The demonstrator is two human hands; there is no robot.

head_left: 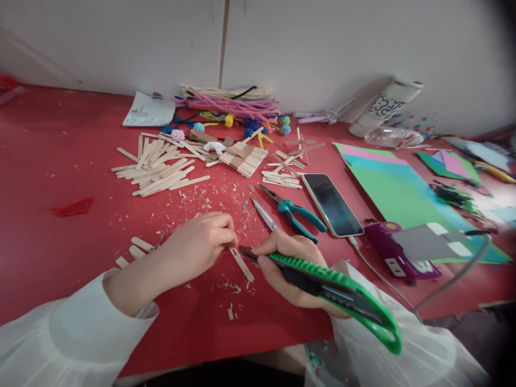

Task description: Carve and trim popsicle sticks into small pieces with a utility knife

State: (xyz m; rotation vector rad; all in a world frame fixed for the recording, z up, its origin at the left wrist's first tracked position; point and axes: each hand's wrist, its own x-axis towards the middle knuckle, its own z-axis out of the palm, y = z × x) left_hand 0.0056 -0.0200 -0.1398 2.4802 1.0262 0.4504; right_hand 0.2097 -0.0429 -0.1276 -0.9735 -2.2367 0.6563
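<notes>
So, our left hand (197, 242) is closed on the upper end of a thin wooden craft stick (242, 263), pinning it flat on the red table (60, 161) right between our two hands. Our right hand (290, 263) is wrapped tight around a green utility knife (334, 290), its blade tip touching the stick just beside the left fingertips. We reckon the stick is light and stiff but splintery, going by the shavings (201, 204) just beyond our hands, and likely to split along the grain. Safest hold looks like the flat faces near one end, fingers clear of the blade.
</notes>
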